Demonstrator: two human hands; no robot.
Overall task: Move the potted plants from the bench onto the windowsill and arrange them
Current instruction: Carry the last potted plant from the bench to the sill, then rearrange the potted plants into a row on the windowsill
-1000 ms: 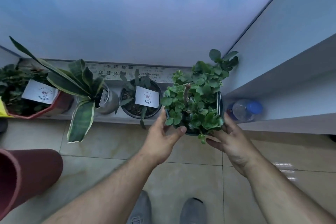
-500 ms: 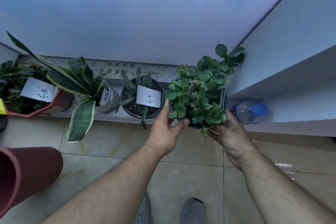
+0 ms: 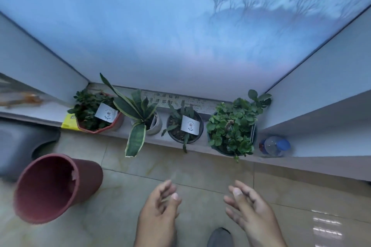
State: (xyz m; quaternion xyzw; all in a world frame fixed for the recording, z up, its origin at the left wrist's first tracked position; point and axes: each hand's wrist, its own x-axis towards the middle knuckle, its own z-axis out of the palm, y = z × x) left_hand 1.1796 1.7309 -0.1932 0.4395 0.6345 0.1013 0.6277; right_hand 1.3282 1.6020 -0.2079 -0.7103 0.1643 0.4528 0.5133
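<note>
Both hands hang free above the tiled floor [image 3: 200, 170], fingers [image 3: 167, 185] loosely spread and holding nothing: the left hand [image 3: 158, 206] and the right hand [image 3: 249, 208] face each other, palms inward, well apart from the plants. A grey shoe [image 3: 219, 236] shows between the wrists.

Beyond the hands, four potted plants stand in a row on the windowsill [image 3: 202, 102] against the frosted window [image 3: 160, 36]. At the right end sits the leafy round-leaved plant [image 3: 230, 126] in a dark pot, just beside a clear water bottle [image 3: 274, 145] with a blue cap, which lies in the corner. To its left is a black pot with a white card [image 3: 185, 125], then a snake plant [image 3: 138, 114] in a pale pot, one long striped leaf drooping over the sill's edge. At the left end is a bushy plant in a red pot [image 3: 98, 115], also carrying a white card, with a yellow object [image 3: 69, 122] beside it.

On the floor at left, an empty reddish-brown pot [image 3: 54, 186] lies tipped on its side, its rim chipped, near a dark grey object [image 3: 22, 146].
</note>
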